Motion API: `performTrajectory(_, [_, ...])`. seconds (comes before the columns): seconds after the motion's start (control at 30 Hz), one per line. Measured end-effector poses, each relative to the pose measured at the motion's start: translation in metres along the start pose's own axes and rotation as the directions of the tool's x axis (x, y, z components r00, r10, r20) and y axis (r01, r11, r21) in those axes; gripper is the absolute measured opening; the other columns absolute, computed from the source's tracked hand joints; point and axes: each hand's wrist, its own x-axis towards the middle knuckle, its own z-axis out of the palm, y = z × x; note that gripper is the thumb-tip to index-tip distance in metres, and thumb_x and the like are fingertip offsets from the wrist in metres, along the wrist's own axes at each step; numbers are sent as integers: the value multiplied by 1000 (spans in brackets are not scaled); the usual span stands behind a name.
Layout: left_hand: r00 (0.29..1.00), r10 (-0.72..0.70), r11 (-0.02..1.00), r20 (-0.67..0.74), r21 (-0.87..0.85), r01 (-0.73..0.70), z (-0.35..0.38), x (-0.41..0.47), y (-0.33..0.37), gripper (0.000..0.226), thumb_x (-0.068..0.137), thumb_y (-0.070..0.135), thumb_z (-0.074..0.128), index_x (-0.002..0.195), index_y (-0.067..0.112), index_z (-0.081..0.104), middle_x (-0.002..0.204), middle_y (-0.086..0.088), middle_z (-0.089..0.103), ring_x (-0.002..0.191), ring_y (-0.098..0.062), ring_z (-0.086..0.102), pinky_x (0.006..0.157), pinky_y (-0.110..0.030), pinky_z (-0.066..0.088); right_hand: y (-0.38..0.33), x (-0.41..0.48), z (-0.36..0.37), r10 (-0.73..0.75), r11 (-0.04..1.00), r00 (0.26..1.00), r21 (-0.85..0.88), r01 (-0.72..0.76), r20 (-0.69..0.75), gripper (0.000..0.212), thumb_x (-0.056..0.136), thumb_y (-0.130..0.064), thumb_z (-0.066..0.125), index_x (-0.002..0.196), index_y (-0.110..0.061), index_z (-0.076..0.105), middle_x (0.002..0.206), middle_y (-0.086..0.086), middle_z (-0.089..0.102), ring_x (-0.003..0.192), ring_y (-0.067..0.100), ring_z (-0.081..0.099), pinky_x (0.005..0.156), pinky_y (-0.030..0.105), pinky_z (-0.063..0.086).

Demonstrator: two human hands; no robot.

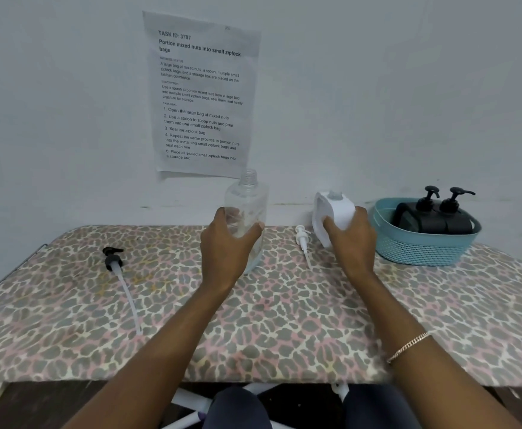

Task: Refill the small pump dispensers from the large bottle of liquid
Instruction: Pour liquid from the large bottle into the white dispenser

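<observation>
Left hand [227, 239] wraps the upright clear dispenser [247, 196], neck open upward; right hand [351, 239] grips the white bottle [335, 212] near its right side, not touching.

The open clear dispenser bottle [247, 193] stands left of the big white bottle [340, 212]. A white pump [301, 238] lies between them.

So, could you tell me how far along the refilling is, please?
Done: the clear dispenser is uncapped, white pump on the table. In hand: left hand grips it, right hand grips the white bottle. Left: pouring, recapping; two black dispensers sit in the basket.
</observation>
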Motion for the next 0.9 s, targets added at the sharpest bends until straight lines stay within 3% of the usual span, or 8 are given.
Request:
performTrajectory(0.13, [1000, 28, 999, -5, 28, -28, -10, -7, 2, 45, 82, 48, 86, 114, 24, 65, 111, 12, 68, 104, -15, 68, 90, -39, 58, -21, -18, -26, -74, 991, 997, 115, 73, 3, 58, 92, -48, 78, 134, -13, 58, 116, -3, 63, 98, 16, 64, 66, 16, 44])
performTrajectory(0.23, [999, 43, 997, -5, 64, -43, -19, -14, 2, 47, 84, 46, 86, 118, 22, 65, 115, 10, 69, 103, -14, 67, 80, -20, 49, -37, -37, -40, -114, 980, 993, 167, 109, 26, 57, 91, -54, 77, 131, -17, 60, 113, -8, 65, 91, 4, 65, 65, 13, 45])
performTrajectory(0.3, [999, 48, 996, -1, 80, -47, -25, -20, 2, 49, 85, 45, 85, 123, 22, 64, 120, 9, 69, 105, -14, 67, 78, -16, 46, -43, -51, -46, -139, 975, 989, 179, 128, 51, 55, 90, -54, 77, 130, -21, 61, 111, -10, 66, 92, -4, 63, 64, 11, 45])
performTrajectory(0.47, [993, 115, 983, -2, 145, -113, -41, -37, 0, 52, 87, 40, 84, 132, 22, 63, 126, 11, 68, 106, -13, 66, 82, -29, 52, -41, -83, -50, -176, 970, 976, 194, 149, 131, 51, 90, -51, 78, 130, -24, 62, 111, -12, 67, 95, -5, 64, 63, 9, 49])
performTrajectory(0.57, [988, 153, 971, -3, 187, -150, -48, -50, -3, 57, 90, 37, 83, 139, 21, 60, 123, 14, 62, 104, -10, 60, 83, -31, 49, -33, -102, -47, -180, 970, 967, 196, 144, 179, 52, 90, -50, 78, 133, -24, 63, 114, -11, 68, 96, -5, 64, 66, 12, 49])
performTrajectory(0.73, [969, 247, 914, 21, 328, -240, -55, -62, -14, 59, 89, 31, 84, 140, 19, 58, 124, -1, 65, 102, -23, 65, 77, -40, 56, -22, -123, -44, -174, 969, 952, 214, 121, 252, 42, 90, -50, 80, 124, -33, 62, 111, -20, 67, 95, -10, 64, 66, 15, 51])
performTrajectory(0.9, [940, 337, 839, 59, 435, -328, -58, -64, -25, 69, 80, 19, 89, 141, 14, 58, 128, -7, 66, 108, -30, 67, 85, -47, 58, -12, -132, -39, -179, 965, 934, 240, 106, 308, 39, 90, -41, 82, 123, -32, 63, 111, -20, 68, 98, -9, 63, 72, 18, 54])
